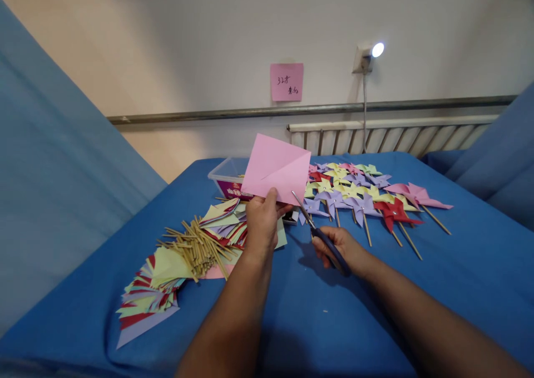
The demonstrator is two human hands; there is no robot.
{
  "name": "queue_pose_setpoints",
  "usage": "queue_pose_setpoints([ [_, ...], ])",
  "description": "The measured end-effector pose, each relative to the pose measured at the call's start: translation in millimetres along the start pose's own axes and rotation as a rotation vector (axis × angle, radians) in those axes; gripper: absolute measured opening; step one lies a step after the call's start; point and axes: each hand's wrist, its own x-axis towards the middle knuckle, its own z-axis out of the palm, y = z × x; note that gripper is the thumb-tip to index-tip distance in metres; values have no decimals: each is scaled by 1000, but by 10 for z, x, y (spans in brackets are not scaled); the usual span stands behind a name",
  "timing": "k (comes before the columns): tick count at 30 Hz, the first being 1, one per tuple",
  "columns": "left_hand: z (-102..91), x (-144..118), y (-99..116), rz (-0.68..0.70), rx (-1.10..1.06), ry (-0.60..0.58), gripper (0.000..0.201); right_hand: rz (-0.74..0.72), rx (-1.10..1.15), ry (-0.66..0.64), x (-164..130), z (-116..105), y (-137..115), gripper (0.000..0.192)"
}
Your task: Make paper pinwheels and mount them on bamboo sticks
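Note:
My left hand [262, 219] is closed on a pink square of paper [277, 169], thumb in front, holding it up above the table. Crease or cut lines run across the sheet toward its middle. In my right hand [340, 250] is a pair of scissors [327, 243] with dark blue handles. The blades point up and left, and their tips are at the paper's lower right edge; whether they touch it I cannot tell. Finished paper pinwheels [362, 205] on sticks lie in rows beyond my right hand, in purple, yellow, red, pink and green.
Left of my hands lie a heap of short wooden sticks [200, 250] and fanned stacks of coloured paper [146, 297]. A clear plastic box [223, 172] stands behind. Blue cloth [317, 333] covers the table. Behind it are a wall rail [233, 112], a radiator [392, 133] and a plugged-in cord [365, 105].

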Motion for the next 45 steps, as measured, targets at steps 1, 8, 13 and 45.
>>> queue_pose_setpoints([
  [1, 1, -3, -1, -1, 1, -1, 22, 1, -1, 0, -1, -2, 3, 40],
  [8, 7, -19, 8, -12, -1, -8, 21, 3, 1, -12, -23, -15, -46, 41],
  [13, 8, -23, 22, -14, 6, -13, 21, 1, 3, -15, -17, -15, -37, 42],
  [45, 10, -42, 11, 27, 29, -35, 23, 15, 38, -8, -34, -7, -49, 46],
])
